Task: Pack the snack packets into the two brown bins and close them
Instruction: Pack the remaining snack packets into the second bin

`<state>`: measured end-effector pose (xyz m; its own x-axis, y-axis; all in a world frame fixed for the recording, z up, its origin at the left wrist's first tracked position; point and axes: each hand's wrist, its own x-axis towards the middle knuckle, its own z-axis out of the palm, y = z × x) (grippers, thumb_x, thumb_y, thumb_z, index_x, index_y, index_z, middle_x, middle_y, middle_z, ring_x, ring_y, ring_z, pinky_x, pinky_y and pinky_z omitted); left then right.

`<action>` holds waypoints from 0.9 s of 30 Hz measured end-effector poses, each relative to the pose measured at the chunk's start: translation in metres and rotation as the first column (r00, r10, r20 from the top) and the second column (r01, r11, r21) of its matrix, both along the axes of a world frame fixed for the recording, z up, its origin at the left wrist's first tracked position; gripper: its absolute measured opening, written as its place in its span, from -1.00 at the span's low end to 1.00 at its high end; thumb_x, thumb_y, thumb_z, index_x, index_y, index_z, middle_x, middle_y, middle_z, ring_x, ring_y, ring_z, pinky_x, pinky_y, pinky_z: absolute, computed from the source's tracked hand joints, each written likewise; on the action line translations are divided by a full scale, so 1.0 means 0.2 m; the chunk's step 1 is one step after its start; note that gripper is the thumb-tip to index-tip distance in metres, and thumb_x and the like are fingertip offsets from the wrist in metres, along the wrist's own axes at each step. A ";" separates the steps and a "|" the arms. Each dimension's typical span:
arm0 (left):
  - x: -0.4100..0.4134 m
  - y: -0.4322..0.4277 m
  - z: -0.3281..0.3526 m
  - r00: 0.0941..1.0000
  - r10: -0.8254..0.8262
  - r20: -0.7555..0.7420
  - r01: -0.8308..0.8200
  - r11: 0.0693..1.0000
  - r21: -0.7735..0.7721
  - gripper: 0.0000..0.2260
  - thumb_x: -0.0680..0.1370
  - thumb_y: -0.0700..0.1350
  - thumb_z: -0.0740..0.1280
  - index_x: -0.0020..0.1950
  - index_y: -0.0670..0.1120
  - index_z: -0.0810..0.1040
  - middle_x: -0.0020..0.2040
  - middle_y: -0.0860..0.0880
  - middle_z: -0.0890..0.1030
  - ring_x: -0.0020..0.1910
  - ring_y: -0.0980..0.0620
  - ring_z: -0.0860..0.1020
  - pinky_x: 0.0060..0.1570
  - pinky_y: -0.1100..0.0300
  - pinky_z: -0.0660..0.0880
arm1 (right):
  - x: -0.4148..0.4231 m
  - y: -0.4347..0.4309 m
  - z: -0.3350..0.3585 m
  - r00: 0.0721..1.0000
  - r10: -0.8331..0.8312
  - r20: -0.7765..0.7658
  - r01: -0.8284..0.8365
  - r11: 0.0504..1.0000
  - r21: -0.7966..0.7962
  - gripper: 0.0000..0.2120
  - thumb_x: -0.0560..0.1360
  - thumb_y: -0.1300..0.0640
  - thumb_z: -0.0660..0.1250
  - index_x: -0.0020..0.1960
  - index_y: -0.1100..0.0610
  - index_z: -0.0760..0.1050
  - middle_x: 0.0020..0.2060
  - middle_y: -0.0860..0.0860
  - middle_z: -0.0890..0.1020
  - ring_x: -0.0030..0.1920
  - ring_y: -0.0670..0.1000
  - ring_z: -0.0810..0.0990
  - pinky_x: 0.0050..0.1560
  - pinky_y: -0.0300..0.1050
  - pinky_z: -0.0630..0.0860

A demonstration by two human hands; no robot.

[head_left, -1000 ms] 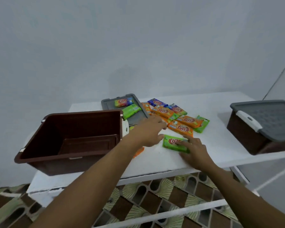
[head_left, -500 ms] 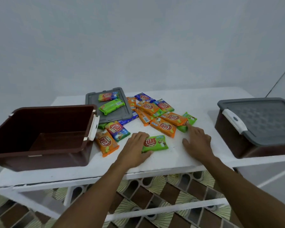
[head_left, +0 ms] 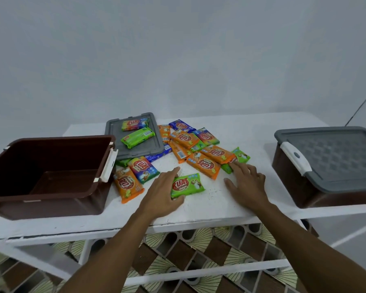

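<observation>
Zero packets in open brown bin [head_left: 51, 205] yet. Left hand [head_left: 164, 194] grip clamped on green packet [head_left: 189, 185]; right hand [head_left: 248, 183] grip apart, flat. Next: lift it left into bin.

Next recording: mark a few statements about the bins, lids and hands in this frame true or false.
1. The left bin holds no packets. True.
2. The right bin is open. False: a grey lid covers it.
3. Two packets lie on the loose lid. True.
4. The right hand lifts an orange packet. False: it lies flat on the table, fingertips touching a half-buried green packet.
5. The left hand grips the near green packet. True.
</observation>
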<state>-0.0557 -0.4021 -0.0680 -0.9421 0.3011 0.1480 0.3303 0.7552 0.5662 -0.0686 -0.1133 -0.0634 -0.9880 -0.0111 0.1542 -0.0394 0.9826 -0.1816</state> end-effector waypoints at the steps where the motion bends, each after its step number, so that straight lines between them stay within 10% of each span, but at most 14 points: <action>1: 0.00 0.00 -0.01 1.000 0.006 -0.024 -0.007 1.000 -0.019 -0.26 0.45 0.15 0.35 0.55 0.08 0.09 0.26 0.03 0.39 0.19 0.08 0.38 0.15 0.08 0.44 | 0.01 0.00 0.00 0.999 0.004 -0.032 -0.004 1.000 0.028 -0.48 0.56 -0.22 0.10 0.46 -0.04 0.27 0.44 -0.05 0.32 0.42 0.07 0.21 0.30 0.12 0.20; 7: -0.01 0.00 0.00 0.994 0.042 -0.097 -0.052 0.993 -0.107 -0.34 0.44 0.14 0.28 0.50 0.01 0.22 0.26 0.03 0.36 0.18 0.09 0.30 0.20 0.08 0.36 | 0.08 0.01 0.00 0.964 0.188 -0.190 -0.191 0.982 0.001 -0.54 0.47 -0.22 0.06 0.15 -0.01 0.56 0.06 -0.05 0.51 0.15 0.07 0.41 0.11 0.04 0.26; 12: -0.02 0.01 0.00 0.996 0.017 -0.085 -0.024 0.996 -0.086 -0.36 0.50 0.17 0.31 0.52 0.02 0.23 0.37 0.04 0.36 0.31 0.08 0.30 0.31 0.12 0.27 | 0.09 0.06 -0.01 0.997 0.076 0.019 -0.073 0.987 -0.146 -0.40 0.48 -0.26 0.27 0.43 -0.03 0.28 0.41 0.00 0.35 0.39 0.08 0.28 0.35 0.10 0.23; 17: -0.04 0.00 0.08 0.999 0.014 0.049 -0.012 0.999 -0.037 -0.30 0.47 0.10 0.44 0.52 0.07 0.19 0.32 0.03 0.39 0.26 0.03 0.39 0.27 0.01 0.41 | 0.06 0.04 0.09 0.997 -0.036 0.061 0.054 0.949 -0.312 -0.32 0.33 -0.13 0.50 0.34 -0.01 0.30 0.20 0.01 0.52 0.18 0.06 0.48 0.17 0.05 0.43; 22: -0.10 -0.01 0.35 0.994 -0.082 0.072 0.104 0.903 -0.417 -0.17 0.37 0.15 0.48 0.53 0.00 0.17 0.40 0.00 0.25 0.23 -0.03 0.47 0.08 0.03 0.53 | 0.08 -0.04 0.20 0.997 0.066 0.035 -0.052 0.944 -0.325 -0.19 0.28 -0.04 0.57 0.41 0.07 0.27 0.24 0.02 0.40 0.06 0.00 0.54 -0.07 -0.19 0.54; 27: -0.10 -0.11 0.67 0.992 -0.129 0.005 0.122 0.924 -0.363 -0.26 0.35 0.11 0.49 0.45 0.03 0.26 0.26 -0.03 0.51 0.10 0.00 0.50 0.04 0.10 0.49 | 0.04 -0.24 0.38 0.991 0.134 0.024 -0.118 0.930 -0.349 -0.19 0.22 -0.12 0.55 0.38 -0.01 0.29 0.14 -0.02 0.57 -0.04 -0.05 0.59 -0.05 -0.02 0.61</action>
